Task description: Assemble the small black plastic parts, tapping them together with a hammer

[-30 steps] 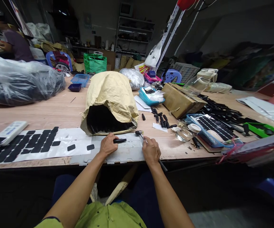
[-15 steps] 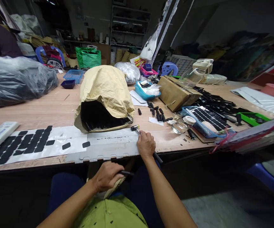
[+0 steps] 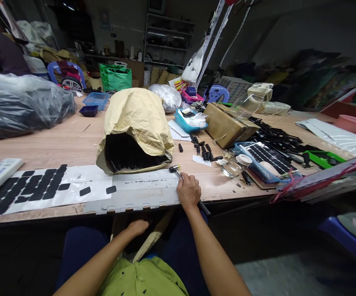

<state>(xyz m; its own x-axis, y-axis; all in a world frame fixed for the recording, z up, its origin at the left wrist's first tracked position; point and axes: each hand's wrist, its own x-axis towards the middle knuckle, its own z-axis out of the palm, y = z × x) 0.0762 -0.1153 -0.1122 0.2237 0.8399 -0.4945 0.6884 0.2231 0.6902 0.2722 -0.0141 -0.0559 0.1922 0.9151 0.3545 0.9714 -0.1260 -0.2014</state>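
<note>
My right hand point(image 3: 189, 190) is closed round the handle of a small hammer point(image 3: 175, 169); its head rests over the table and its dark handle end sticks out below the hand. Under the table edge, above my lap, my left hand point(image 3: 139, 227) reaches into the dark beside a tan sack edge point(image 3: 153, 235); its fingers are hidden. A grey plate point(image 3: 147, 189) lies along the front edge. Behind it stands a tan sack point(image 3: 137, 111), its mouth towards me, with black pieces inside. To the left, a white sheet point(image 3: 98, 176) carries rows of black rounded stickers point(image 3: 53, 185).
A white box-shaped device point(image 3: 3, 174) sits at the left. Black handle-like pieces point(image 3: 207, 152), a glass jar point(image 3: 231, 168), a blue basket point(image 3: 252, 164) and a cardboard box point(image 3: 224, 123) stand to the right. A filled plastic bag point(image 3: 24, 105) covers the back left.
My left hand has moved forward and down under the table edge; the black piece it held is out of sight. My right hand with the hammer has barely moved.
</note>
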